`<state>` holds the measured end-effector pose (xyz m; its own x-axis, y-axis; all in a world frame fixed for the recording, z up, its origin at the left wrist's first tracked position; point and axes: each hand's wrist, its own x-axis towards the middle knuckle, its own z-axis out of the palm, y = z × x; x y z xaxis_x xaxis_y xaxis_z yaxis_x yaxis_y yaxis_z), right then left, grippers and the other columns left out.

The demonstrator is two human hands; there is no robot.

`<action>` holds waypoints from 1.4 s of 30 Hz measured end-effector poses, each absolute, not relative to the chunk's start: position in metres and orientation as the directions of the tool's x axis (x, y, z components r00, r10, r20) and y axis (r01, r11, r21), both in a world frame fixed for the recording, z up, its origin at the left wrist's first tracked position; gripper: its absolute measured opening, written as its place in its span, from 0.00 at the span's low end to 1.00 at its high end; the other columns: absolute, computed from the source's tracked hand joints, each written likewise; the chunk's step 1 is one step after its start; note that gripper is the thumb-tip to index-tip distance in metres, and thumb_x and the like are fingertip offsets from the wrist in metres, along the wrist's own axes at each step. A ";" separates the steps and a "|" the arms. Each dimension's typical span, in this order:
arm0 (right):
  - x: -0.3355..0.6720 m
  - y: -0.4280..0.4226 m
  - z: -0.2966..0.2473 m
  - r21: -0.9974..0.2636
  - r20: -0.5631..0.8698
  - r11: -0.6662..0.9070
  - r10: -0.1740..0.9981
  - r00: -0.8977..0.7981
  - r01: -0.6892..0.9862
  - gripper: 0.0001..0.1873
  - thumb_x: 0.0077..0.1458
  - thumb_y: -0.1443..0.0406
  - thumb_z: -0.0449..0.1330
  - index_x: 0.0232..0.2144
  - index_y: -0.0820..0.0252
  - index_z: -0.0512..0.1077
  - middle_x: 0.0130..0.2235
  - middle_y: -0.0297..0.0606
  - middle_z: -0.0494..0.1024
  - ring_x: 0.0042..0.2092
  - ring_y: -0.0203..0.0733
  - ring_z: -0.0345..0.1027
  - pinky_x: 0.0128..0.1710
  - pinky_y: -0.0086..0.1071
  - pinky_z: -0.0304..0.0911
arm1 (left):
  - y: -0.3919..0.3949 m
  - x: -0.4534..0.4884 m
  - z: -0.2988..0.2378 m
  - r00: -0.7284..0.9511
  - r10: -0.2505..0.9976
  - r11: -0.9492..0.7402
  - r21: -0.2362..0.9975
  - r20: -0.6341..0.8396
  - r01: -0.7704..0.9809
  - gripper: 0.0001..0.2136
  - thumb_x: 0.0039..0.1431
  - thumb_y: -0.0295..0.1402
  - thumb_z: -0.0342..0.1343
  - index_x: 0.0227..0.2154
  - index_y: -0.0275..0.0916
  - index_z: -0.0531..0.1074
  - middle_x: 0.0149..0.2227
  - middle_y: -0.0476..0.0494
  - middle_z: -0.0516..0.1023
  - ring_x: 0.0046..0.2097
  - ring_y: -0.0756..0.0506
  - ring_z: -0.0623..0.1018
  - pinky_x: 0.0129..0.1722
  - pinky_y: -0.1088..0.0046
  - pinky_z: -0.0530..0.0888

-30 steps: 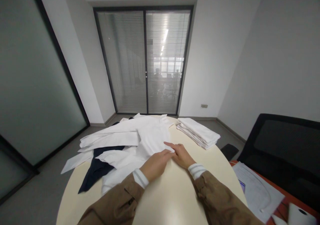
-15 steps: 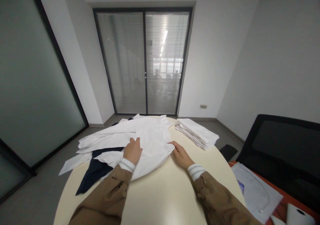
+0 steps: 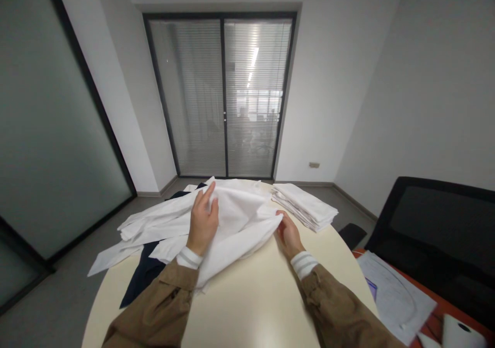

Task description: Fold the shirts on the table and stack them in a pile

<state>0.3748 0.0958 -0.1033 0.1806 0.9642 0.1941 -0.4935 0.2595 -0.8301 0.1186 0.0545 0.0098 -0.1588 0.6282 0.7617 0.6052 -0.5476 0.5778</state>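
A white shirt (image 3: 235, 224) lies spread and rumpled over the round cream table, with long sleeve-like folds running to the left. My right hand (image 3: 289, 234) pinches its right edge between thumb and fingers, pulling that corner taut. Over the middle of the shirt, my left hand (image 3: 203, 221) is raised with thumb and fingers apart, holding nothing that I can see. Under the white cloth at the left, part of a dark navy garment (image 3: 144, 273) shows.
A stack of folded white cloth (image 3: 305, 206) sits at the table's right rear edge. Right of the round table (image 3: 247, 312) stand a black mesh chair (image 3: 436, 224) and an orange surface bearing a pale bag (image 3: 398, 291) and a white device (image 3: 462, 332).
My left hand has lifted and opened, its fingers now pointing up. My right hand has shifted slightly right and up, drawing the shirt's edge with it.
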 end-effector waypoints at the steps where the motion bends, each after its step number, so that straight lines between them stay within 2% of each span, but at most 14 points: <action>1: 0.376 0.097 -0.101 -0.791 0.200 0.293 0.954 0.225 -0.538 0.05 0.48 0.62 0.61 0.29 0.55 0.70 0.28 0.27 0.73 0.33 0.38 0.67 0.36 0.29 0.65 | 0.053 0.116 0.013 -0.212 0.595 -0.540 0.581 0.775 0.609 0.25 0.66 0.35 0.50 0.65 0.40 0.60 0.62 0.37 0.67 0.64 0.40 0.65 0.64 0.61 0.62; 6: 0.397 0.101 -0.088 -0.745 0.104 0.296 0.936 0.335 -0.597 0.08 0.47 0.59 0.59 0.29 0.55 0.72 0.29 0.34 0.78 0.40 0.48 0.73 0.47 0.40 0.69 | 0.051 0.094 0.020 -0.340 0.495 -0.429 0.566 0.799 0.704 0.48 0.56 0.35 0.61 0.71 0.40 0.34 0.72 0.36 0.40 0.71 0.32 0.39 0.69 0.50 0.42; 9: 0.417 0.102 -0.086 -0.762 0.088 0.319 0.913 0.398 -0.563 0.08 0.45 0.57 0.58 0.26 0.54 0.70 0.28 0.35 0.78 0.40 0.52 0.74 0.46 0.44 0.70 | 0.060 0.083 0.012 -0.251 0.543 -0.407 0.513 0.801 0.756 0.54 0.52 0.37 0.64 0.70 0.41 0.28 0.73 0.36 0.32 0.71 0.30 0.32 0.68 0.48 0.38; 13: 0.427 0.098 -0.090 -0.836 0.107 0.301 0.909 0.402 -0.458 0.16 0.49 0.49 0.56 0.26 0.54 0.69 0.26 0.36 0.77 0.39 0.52 0.74 0.44 0.44 0.70 | 0.076 0.085 -0.014 -0.111 0.798 -0.231 0.472 0.592 0.851 0.56 0.50 0.44 0.66 0.70 0.41 0.30 0.70 0.28 0.47 0.69 0.26 0.52 0.65 0.46 0.54; 16: 0.418 0.094 -0.095 -0.924 0.131 0.236 0.934 0.333 -0.300 0.18 0.48 0.49 0.61 0.33 0.56 0.71 0.31 0.37 0.79 0.41 0.52 0.74 0.45 0.42 0.69 | 0.086 0.089 -0.043 -0.052 0.937 -0.065 0.320 0.345 0.945 0.54 0.47 0.46 0.67 0.70 0.40 0.40 0.67 0.23 0.53 0.65 0.23 0.58 0.59 0.42 0.59; 17: 0.414 0.093 -0.097 -0.947 0.140 0.221 0.936 0.323 -0.231 0.19 0.47 0.50 0.64 0.36 0.56 0.71 0.33 0.37 0.79 0.42 0.51 0.74 0.45 0.42 0.68 | 0.090 0.088 -0.053 -0.042 0.950 -0.042 0.262 0.308 0.964 0.48 0.50 0.45 0.65 0.69 0.40 0.45 0.66 0.23 0.55 0.65 0.24 0.60 0.59 0.43 0.60; 20: 0.407 0.091 -0.104 -0.985 0.135 0.157 0.960 0.246 -0.071 0.29 0.42 0.54 0.70 0.46 0.54 0.67 0.39 0.37 0.80 0.42 0.51 0.73 0.45 0.42 0.67 | 0.100 0.076 -0.076 -0.036 0.958 -0.008 0.150 0.284 0.989 0.29 0.59 0.37 0.56 0.64 0.41 0.59 0.64 0.28 0.61 0.62 0.29 0.65 0.58 0.45 0.61; 22: 0.407 0.091 -0.108 -0.993 0.120 0.118 0.984 0.131 0.021 0.34 0.41 0.56 0.71 0.50 0.53 0.65 0.42 0.38 0.79 0.43 0.50 0.73 0.46 0.42 0.67 | 0.107 0.063 -0.084 -0.034 0.954 -0.003 0.120 0.299 0.993 0.24 0.61 0.33 0.53 0.61 0.40 0.64 0.64 0.30 0.63 0.62 0.32 0.66 0.59 0.46 0.61; 25: 0.410 0.089 -0.110 -0.963 0.174 0.183 0.983 -0.060 0.197 0.29 0.45 0.56 0.69 0.48 0.55 0.66 0.42 0.36 0.78 0.43 0.48 0.71 0.48 0.40 0.63 | 0.116 0.046 -0.087 -0.020 0.952 -0.021 0.132 0.304 0.991 0.22 0.62 0.30 0.50 0.59 0.37 0.65 0.64 0.31 0.64 0.64 0.34 0.65 0.60 0.46 0.61; 28: 0.410 0.087 -0.110 -0.918 0.241 0.279 0.957 -0.161 0.283 0.19 0.51 0.53 0.64 0.40 0.57 0.67 0.34 0.31 0.74 0.37 0.42 0.67 0.43 0.36 0.61 | 0.117 0.037 -0.080 -0.027 0.944 -0.040 0.196 0.329 0.980 0.17 0.63 0.31 0.49 0.54 0.37 0.70 0.58 0.32 0.72 0.59 0.34 0.70 0.59 0.46 0.62; 31: 0.406 0.086 -0.109 -0.931 0.251 0.286 0.952 -0.173 0.227 0.16 0.52 0.53 0.62 0.32 0.57 0.64 0.28 0.28 0.69 0.31 0.38 0.61 0.35 0.32 0.58 | 0.113 0.039 -0.066 -0.060 0.914 -0.057 0.274 0.401 0.960 0.13 0.64 0.32 0.48 0.47 0.40 0.74 0.46 0.37 0.80 0.50 0.36 0.77 0.56 0.53 0.65; 34: 0.403 0.087 -0.110 -0.960 0.248 0.261 0.960 -0.134 0.097 0.16 0.49 0.55 0.64 0.29 0.56 0.63 0.28 0.28 0.70 0.31 0.38 0.61 0.35 0.32 0.59 | 0.105 0.047 -0.048 -0.126 0.849 -0.078 0.357 0.514 0.931 0.12 0.64 0.32 0.47 0.45 0.41 0.74 0.41 0.39 0.81 0.45 0.37 0.78 0.49 0.62 0.69; 38: 0.402 0.090 -0.109 -0.968 0.213 0.219 0.975 0.064 -0.119 0.16 0.43 0.59 0.66 0.35 0.58 0.71 0.36 0.35 0.78 0.39 0.44 0.70 0.45 0.37 0.64 | 0.089 0.062 -0.017 -0.198 0.704 -0.178 0.439 0.682 0.881 0.11 0.63 0.33 0.48 0.43 0.40 0.73 0.41 0.40 0.79 0.46 0.38 0.77 0.47 0.65 0.70; 42: 0.404 0.092 -0.103 -0.912 0.108 0.185 0.969 0.222 -0.366 0.22 0.40 0.63 0.65 0.42 0.59 0.73 0.36 0.37 0.81 0.39 0.49 0.75 0.46 0.42 0.68 | 0.064 0.082 0.016 -0.173 0.593 -0.333 0.436 0.786 0.836 0.09 0.63 0.34 0.49 0.39 0.40 0.73 0.40 0.41 0.78 0.47 0.39 0.76 0.50 0.65 0.69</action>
